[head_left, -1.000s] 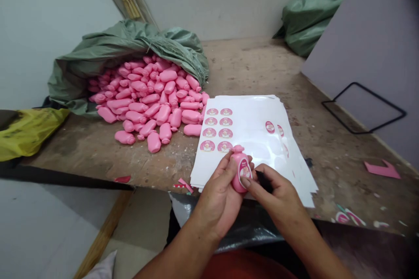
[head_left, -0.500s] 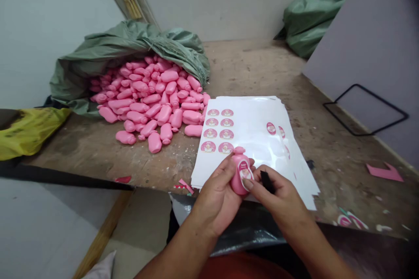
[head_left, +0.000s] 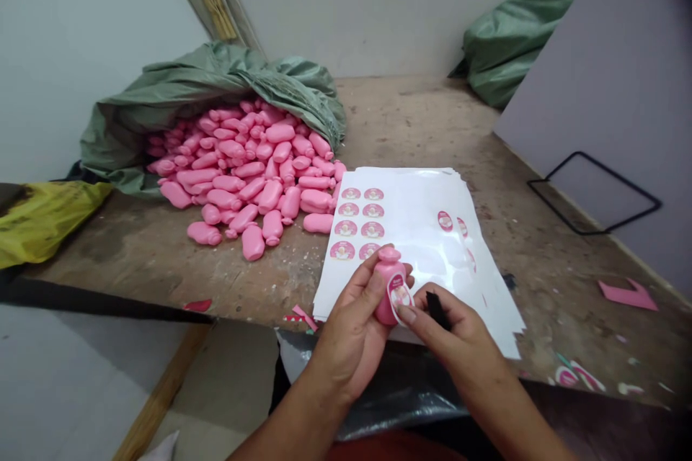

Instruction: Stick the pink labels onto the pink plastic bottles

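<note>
My left hand (head_left: 354,328) is wrapped round a small pink bottle (head_left: 388,287), upright over the near table edge. An oval label sits on the bottle's front. My right hand (head_left: 451,324) presses a fingertip on that label and grips a small black object (head_left: 435,308) between thumb and fingers. Under both hands lies a stack of white sticker sheets (head_left: 419,230) with several round pink labels at its left side. A heap of pink bottles (head_left: 249,169) spills from a green sack (head_left: 200,83) at the left.
The worn wooden table (head_left: 422,122) reaches to the back wall. A second green sack (head_left: 508,43) lies at the back right beside a grey board (head_left: 610,79) and a black wire frame (head_left: 595,191). A yellow bag (head_left: 46,216) hangs at far left. Pink scraps (head_left: 627,295) lie at right.
The bottle has turned a little to the left in my left hand, and my right fingertip has slid along the label. The view has tipped up slightly.
</note>
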Available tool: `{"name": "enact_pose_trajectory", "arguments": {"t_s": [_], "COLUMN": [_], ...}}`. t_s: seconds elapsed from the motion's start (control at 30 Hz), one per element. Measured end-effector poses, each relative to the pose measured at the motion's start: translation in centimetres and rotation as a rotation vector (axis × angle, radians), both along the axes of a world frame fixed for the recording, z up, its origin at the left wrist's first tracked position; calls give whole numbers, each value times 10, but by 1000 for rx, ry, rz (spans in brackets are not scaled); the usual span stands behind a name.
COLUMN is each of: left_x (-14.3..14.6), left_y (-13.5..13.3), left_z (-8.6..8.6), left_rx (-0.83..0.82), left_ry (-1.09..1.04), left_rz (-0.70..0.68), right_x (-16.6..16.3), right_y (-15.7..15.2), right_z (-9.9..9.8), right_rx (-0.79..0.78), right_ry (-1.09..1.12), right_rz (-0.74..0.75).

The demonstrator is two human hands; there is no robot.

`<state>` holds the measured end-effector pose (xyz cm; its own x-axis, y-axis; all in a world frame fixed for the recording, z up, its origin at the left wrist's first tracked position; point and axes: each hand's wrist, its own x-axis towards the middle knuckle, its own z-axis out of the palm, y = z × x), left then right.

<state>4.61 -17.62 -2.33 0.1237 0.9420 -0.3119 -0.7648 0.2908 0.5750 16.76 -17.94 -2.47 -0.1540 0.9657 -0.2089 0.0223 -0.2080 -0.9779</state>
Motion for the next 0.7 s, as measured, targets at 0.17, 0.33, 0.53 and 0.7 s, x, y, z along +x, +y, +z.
{"name": "enact_pose_trajectory", "arguments": {"t_s": [0.17,0.33,0.53,0.7], "left_x": [-7,-4,2,-3], "left_y": [5,4,-1,-4], "left_z": [-5,-4,-4,-1], "left_rx": [33,14,19,69], "left_ry": [74,28,21,13], "left_rz": [95,-60,-26,58], "right_x": [-3,5,7,0], "right_y": [-3,7,4,-7], "right_z": [1,3,1,6], "right_rx": [-57,-8,39,-354], "right_ry": [17,1,-18,388], "right_rz": [18,23,34,142]}}
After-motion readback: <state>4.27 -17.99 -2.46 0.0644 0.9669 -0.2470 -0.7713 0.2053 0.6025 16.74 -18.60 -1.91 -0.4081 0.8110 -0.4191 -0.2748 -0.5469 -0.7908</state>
